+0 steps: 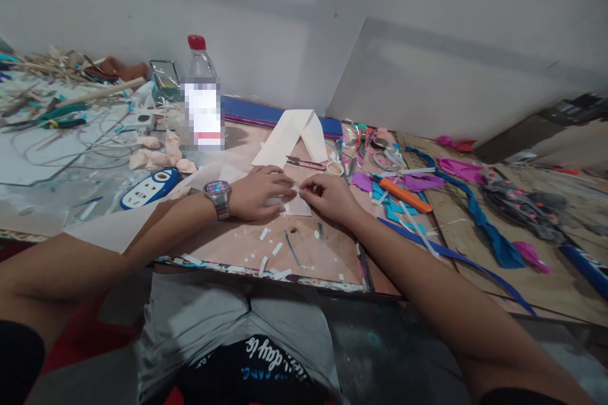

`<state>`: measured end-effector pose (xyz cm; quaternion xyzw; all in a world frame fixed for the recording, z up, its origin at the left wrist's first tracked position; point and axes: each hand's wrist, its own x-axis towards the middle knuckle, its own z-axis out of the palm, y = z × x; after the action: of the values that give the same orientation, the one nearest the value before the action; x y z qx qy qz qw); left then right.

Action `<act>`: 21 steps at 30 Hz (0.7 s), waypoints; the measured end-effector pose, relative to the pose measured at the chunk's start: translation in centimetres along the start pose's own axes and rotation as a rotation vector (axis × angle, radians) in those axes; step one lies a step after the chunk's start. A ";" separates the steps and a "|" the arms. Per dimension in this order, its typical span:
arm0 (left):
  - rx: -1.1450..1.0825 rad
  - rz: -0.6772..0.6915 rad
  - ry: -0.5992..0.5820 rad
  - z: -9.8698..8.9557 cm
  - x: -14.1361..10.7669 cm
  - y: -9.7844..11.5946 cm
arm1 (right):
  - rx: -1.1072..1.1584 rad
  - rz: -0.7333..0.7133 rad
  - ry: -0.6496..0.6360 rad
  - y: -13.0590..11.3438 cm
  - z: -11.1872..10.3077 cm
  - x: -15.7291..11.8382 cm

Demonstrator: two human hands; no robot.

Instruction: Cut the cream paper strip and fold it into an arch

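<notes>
A strip of white paper (pixel 302 207) lies on the tabletop under my fingertips. My left hand (pixel 259 195) rests flat on it with fingers stretched out, a watch on that wrist. From the right, my right hand (pixel 332 198) meets the paper, its thumb and index finger pinched together at the edge. A long pale sheet (pixel 111 228) passes beneath my left forearm; whether it joins the strip is hidden. Just behind my hands stands a folded cream paper band (pixel 285 133). Thread snips (pixel 308 163) and a small tape roll (pixel 335 168) lie beside it.
A red-capped bottle (pixel 203 66) stands behind my left hand. Left are a power strip (pixel 152 190), crumpled paper, pliers (pixel 66 123) and cables. An orange cutter (pixel 406 195), blue ribbon (pixel 475 209) and coloured scraps lie right. Paper bits dot the front edge.
</notes>
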<state>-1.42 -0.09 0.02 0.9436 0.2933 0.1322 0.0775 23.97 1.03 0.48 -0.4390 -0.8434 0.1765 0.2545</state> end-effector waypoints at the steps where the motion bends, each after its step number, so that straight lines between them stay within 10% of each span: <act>1: 0.004 -0.011 -0.005 0.1 0.0 0.0 | -0.002 -0.008 0.001 0.0 0.0 0.0; 21: 0.038 -0.191 -0.101 -0.5 -0.3 0.7 | -0.019 -0.171 -0.028 0.1 0.2 0.1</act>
<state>-1.48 -0.79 0.61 0.9181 0.3803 0.0709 0.0866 23.86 1.15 0.35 -0.3650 -0.8830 0.1523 0.2529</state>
